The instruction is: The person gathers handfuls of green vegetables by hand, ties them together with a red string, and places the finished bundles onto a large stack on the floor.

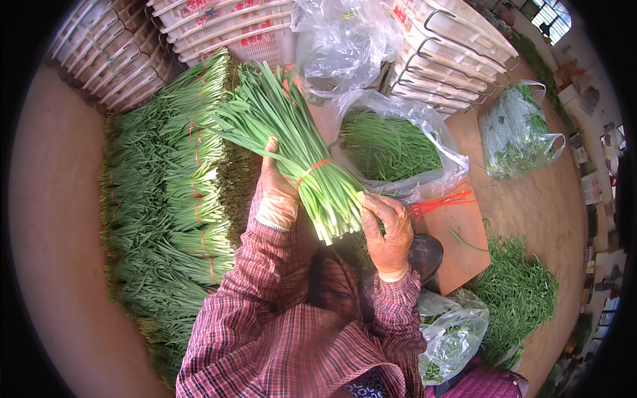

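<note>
My left hand (276, 186) holds a large bunch of green leafy stalks, likely garlic chives (298, 144), bound by a red tie (314, 170). The leaves point up and left, the pale cut ends down and right. At those ends is my right hand (388, 229), its thumb and fingertips touching or pinching a stalk at the bunch's right edge. To the left lies a big pile of tied bunches (149, 199), pale ends facing right. An open clear plastic bag (455, 161) of loose green stalks sits beyond my right hand, with loose red ties (440, 200) near it.
Stacked white plastic crates stand at the back left (114, 54), back middle (229, 30) and back right (448, 59). A filled clear bag (517, 134) is at the right. An orange-brown board (460, 248) lies beside a heap of loose greens (517, 293) and another plastic bag (453, 343).
</note>
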A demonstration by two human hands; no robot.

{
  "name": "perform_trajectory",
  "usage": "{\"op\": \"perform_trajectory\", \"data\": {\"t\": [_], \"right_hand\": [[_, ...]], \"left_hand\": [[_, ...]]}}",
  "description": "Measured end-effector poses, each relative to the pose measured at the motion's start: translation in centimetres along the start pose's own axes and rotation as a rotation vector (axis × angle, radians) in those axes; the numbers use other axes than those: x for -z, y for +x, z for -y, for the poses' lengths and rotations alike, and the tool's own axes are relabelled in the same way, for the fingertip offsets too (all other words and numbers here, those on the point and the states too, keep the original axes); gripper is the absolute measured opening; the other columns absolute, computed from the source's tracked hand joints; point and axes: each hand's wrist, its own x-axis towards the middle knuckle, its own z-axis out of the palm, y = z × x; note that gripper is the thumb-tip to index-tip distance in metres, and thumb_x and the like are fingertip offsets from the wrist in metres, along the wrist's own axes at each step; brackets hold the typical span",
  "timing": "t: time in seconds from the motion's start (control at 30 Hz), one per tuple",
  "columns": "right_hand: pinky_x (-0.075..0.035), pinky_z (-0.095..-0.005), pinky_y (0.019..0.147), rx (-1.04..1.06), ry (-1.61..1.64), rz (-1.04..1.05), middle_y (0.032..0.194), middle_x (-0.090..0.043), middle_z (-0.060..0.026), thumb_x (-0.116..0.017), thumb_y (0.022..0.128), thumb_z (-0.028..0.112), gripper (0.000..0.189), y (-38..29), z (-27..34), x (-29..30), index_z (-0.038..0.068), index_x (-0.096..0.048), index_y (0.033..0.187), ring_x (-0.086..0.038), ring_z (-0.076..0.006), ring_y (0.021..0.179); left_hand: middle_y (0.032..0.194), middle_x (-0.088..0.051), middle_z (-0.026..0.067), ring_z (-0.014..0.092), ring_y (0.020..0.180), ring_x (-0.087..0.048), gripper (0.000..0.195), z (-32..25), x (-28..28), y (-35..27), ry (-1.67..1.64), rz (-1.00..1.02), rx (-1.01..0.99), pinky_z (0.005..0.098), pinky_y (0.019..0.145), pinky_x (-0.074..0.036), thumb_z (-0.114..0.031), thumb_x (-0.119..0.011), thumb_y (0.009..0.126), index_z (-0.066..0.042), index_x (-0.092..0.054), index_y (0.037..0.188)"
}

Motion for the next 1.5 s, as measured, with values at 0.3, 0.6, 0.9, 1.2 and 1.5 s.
{"op": "perform_trajectory", "data": {"t": [0.3, 0.6, 0.9, 1.2, 1.5], "right_hand": [[-0.053, -0.0384, 0.071, 0.079, -0.080, 0.149, 0.089, -0.068, -0.0058, -0.074, 0.081, 0.006, 0.025, 1.3, -0.9, 1.0, 0.012, -0.068, 0.105, -0.067, -0.0267, 0.081], [-0.053, -0.0339, 0.065, -0.218, 0.137, 0.222, 0.085, -0.071, -0.0089, -0.067, 0.093, 0.013, 0.011, 2.8, -0.5, 1.2, 0.008, -0.067, 0.103, -0.069, -0.0224, 0.072], [-0.055, -0.0351, 0.066, 0.054, 0.061, 0.248, 0.084, -0.072, -0.0058, -0.074, 0.086, 0.017, 0.014, 3.1, 1.9, 0.9, 0.011, -0.070, 0.098, -0.069, -0.0269, 0.073], [-0.055, -0.0359, 0.063, -0.077, -0.193, 0.344, 0.085, -0.073, -0.0068, -0.079, 0.080, 0.023, 0.023, -0.1, 4.2, -3.6, 0.012, -0.065, 0.096, -0.070, -0.0268, 0.073], [-0.050, -0.0405, 0.052, 0.167, -0.162, 0.314, 0.064, -0.059, -0.0074, -0.073, 0.083, 0.020, 0.017, -0.3, 4.0, -6.4, 0.012, -0.058, 0.077, -0.062, -0.0294, 0.057]], "left_hand": [[0.120, -0.066, 0.0128, 0.031, 0.106, -0.066, 0.053, -0.8, -2.2, -1.5, 0.147, -0.058, -0.173, 0.0508, 0.096, -0.054, -0.029, -0.072, 0.088, -0.005, -0.055, 0.132], [0.107, -0.070, 0.0079, 0.023, 0.093, -0.070, 0.037, -4.8, -1.7, -2.6, 0.250, -0.094, -0.373, 0.0385, 0.085, -0.059, -0.027, -0.072, 0.091, -0.005, -0.061, 0.119], [0.109, -0.070, 0.0088, 0.023, 0.096, -0.068, 0.036, -4.6, -2.7, -3.2, 0.258, -0.066, -0.362, 0.0383, 0.089, -0.056, -0.029, -0.069, 0.093, -0.003, -0.063, 0.117], [0.109, -0.070, 0.0091, 0.025, 0.094, -0.068, 0.040, -4.9, 0.1, -3.3, 0.203, -0.194, -0.452, 0.0401, 0.088, -0.057, -0.035, -0.063, 0.094, -0.003, -0.062, 0.119], [0.114, -0.069, 0.0117, 0.030, 0.098, -0.068, 0.044, -5.5, 2.9, -2.9, 0.101, -0.252, -0.389, 0.0442, 0.089, -0.057, -0.038, -0.061, 0.095, -0.005, -0.059, 0.124]]}}
